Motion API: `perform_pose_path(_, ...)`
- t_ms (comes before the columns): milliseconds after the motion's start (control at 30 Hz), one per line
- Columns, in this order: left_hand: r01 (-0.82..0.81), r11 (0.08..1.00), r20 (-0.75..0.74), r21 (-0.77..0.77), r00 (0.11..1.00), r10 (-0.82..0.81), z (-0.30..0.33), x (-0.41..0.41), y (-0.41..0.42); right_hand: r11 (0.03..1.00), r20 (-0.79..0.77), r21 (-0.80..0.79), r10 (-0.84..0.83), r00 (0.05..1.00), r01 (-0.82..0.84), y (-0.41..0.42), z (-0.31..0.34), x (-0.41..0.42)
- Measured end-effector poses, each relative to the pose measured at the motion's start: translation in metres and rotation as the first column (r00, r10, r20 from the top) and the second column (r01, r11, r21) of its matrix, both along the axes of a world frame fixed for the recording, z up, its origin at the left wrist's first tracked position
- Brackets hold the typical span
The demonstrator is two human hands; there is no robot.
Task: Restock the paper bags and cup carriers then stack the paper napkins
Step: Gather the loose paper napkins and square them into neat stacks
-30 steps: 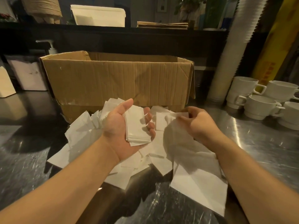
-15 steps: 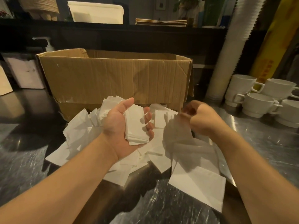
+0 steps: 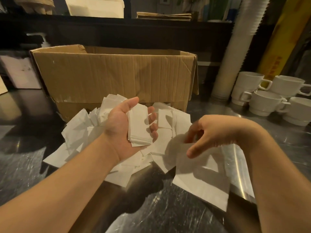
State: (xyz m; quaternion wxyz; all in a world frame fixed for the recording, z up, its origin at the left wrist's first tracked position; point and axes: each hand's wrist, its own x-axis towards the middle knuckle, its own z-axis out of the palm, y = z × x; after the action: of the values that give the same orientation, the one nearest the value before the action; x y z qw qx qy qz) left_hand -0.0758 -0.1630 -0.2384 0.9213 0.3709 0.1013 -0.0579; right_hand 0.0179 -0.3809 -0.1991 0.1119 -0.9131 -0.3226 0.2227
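Note:
A loose heap of white paper napkins [image 3: 80, 130] lies on the steel counter in front of an open cardboard box [image 3: 114, 76]. My left hand [image 3: 121, 130] is palm up over the heap and holds a small, squared stack of napkins [image 3: 138, 126] between thumb and curled fingers. To its right, my right hand [image 3: 212, 132] hangs with fingers curled down. Its thumb and fingertips pinch the upper edge of a larger white napkin [image 3: 202, 179], which slopes down toward the counter's near side.
Stacked white mugs [image 3: 265, 103] stand at the right, beside a tall column of white cups [image 3: 235, 52]. A soap pump [image 3: 44, 41] and a white holder [image 3: 20, 71] sit at the left. On the dark back shelf lie flat brown paper bags [image 3: 164, 15] and a white tub [image 3: 96, 7].
My right hand has let go of a small napkin near the box, moved down and toward me, and taken the larger napkin's edge. My left hand kept its stack, almost still.

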Motion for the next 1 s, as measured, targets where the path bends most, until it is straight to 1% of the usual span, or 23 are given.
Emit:
perform_pose_path(67,-0.002,1.000,-0.004,0.002,1.000,0.002,-0.001,0.000,0.000,0.998,0.041,-0.058,-0.004,0.999,0.006,0.004,-0.002,-0.004)
perform_pose_path(200,0.009,1.000,-0.008,0.000,1.000,-0.009,-0.002,0.001,0.001,0.998,0.165,-0.059,0.004,0.986,0.006,0.008,0.001,-0.016)
perform_pose_path(333,0.003,1.000,-0.011,0.003,1.000,-0.003,-0.002,0.001,0.001,0.972,0.194,-0.231,0.078,0.978,-0.032,0.013,-0.003,-0.028)
perform_pose_path(400,-0.003,1.000,-0.011,0.007,1.000,0.003,-0.002,0.001,0.002,0.965,0.213,-0.261,0.095,0.972,-0.037,0.016,-0.007,-0.030)
perform_pose_path(533,0.006,1.000,-0.009,0.008,1.000,-0.006,-0.003,0.002,0.001,0.970,0.217,-0.241,0.092,0.972,-0.038,0.017,-0.011,-0.029)
perform_pose_path(700,0.012,1.000,-0.006,0.017,1.000,-0.012,-0.004,0.002,0.002,0.986,0.090,-0.154,0.086,0.992,-0.071,0.016,-0.011,-0.028)
perform_pose_path(767,0.010,1.000,-0.007,0.019,1.000,-0.010,-0.004,0.003,0.003,0.987,0.084,-0.143,0.090,0.992,-0.078,0.016,-0.013,-0.024)
perform_pose_path(833,0.012,1.000,-0.004,0.016,1.000,-0.012,-0.005,0.003,0.003,0.989,0.111,-0.121,0.097,0.989,-0.084,0.015,-0.014,-0.018)
perform_pose_path(900,0.019,1.000,0.004,0.007,1.000,-0.019,-0.005,0.003,0.003,0.994,0.149,-0.064,0.094,0.984,-0.085,0.014,-0.011,-0.016)
perform_pose_path(1000,0.023,1.000,0.008,0.005,1.000,-0.023,-0.006,0.003,0.004,0.991,0.136,0.127,0.022,0.990,-0.040,0.013,-0.004,-0.013)
